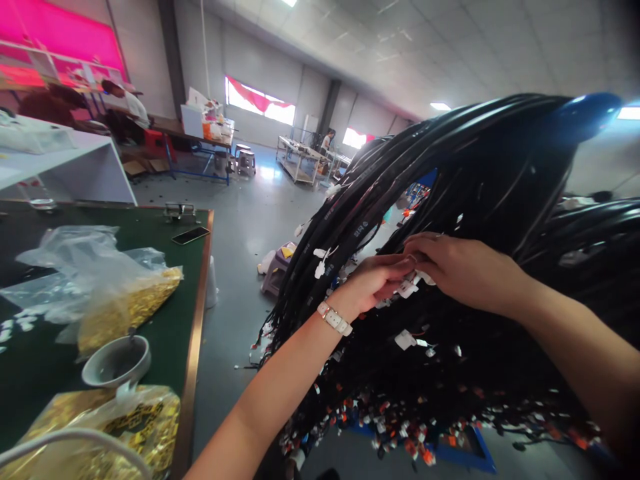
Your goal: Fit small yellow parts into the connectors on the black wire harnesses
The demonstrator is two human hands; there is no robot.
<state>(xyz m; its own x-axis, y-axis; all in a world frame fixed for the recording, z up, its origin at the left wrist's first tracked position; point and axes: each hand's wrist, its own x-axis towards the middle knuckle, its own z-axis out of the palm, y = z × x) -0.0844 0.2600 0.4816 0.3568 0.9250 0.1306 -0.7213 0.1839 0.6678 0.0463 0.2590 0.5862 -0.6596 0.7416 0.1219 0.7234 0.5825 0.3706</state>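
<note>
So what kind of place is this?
Most likely a factory workshop. The left hand and right hand handle a white plug on a hanging bundle of black cables. Bags of tiny gold parts lie on the green workbench, and other people work at long tables.

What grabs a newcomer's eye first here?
A huge bundle of black cables drapes across the right, tips hanging low. The left hand and right hand meet on a white connector mid-bundle. Bags of gold parts lie on the green table at left.
</note>
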